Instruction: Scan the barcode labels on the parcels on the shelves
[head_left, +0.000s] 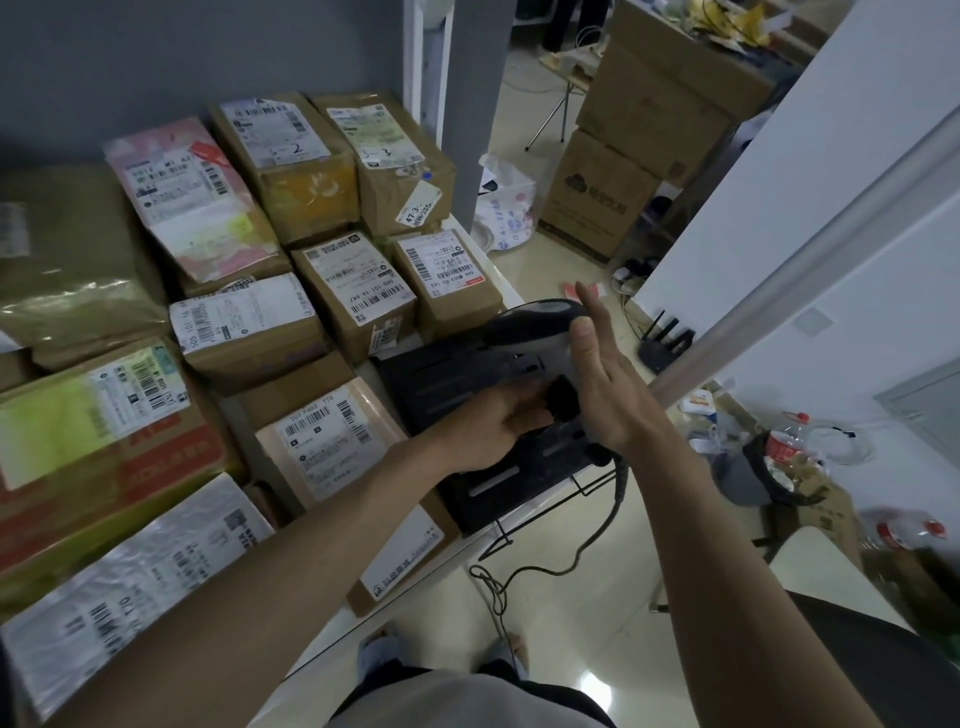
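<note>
Several taped cardboard parcels with white barcode labels lie packed on the white shelf (511, 291), among them a small box (358, 286) and a label-up box (327, 441) nearest my hands. A grey-and-black corded barcode scanner (540, 317) is at the shelf's right end, its head pointing left toward the parcels. My left hand (493, 421) curls around the scanner's dark handle from the left. My right hand (608, 379) lies flat against the scanner's right side, fingers straight and spread, thumb on its neck. The handle is mostly hidden between the two hands.
A black slotted box (457, 374) on a wire stand sits under my hands. The scanner's cable (571, 551) trails to the floor. Stacked cartons (623, 156) stand beyond, a router (665, 343) by the white wall, and bottles and clutter (779, 457) at right.
</note>
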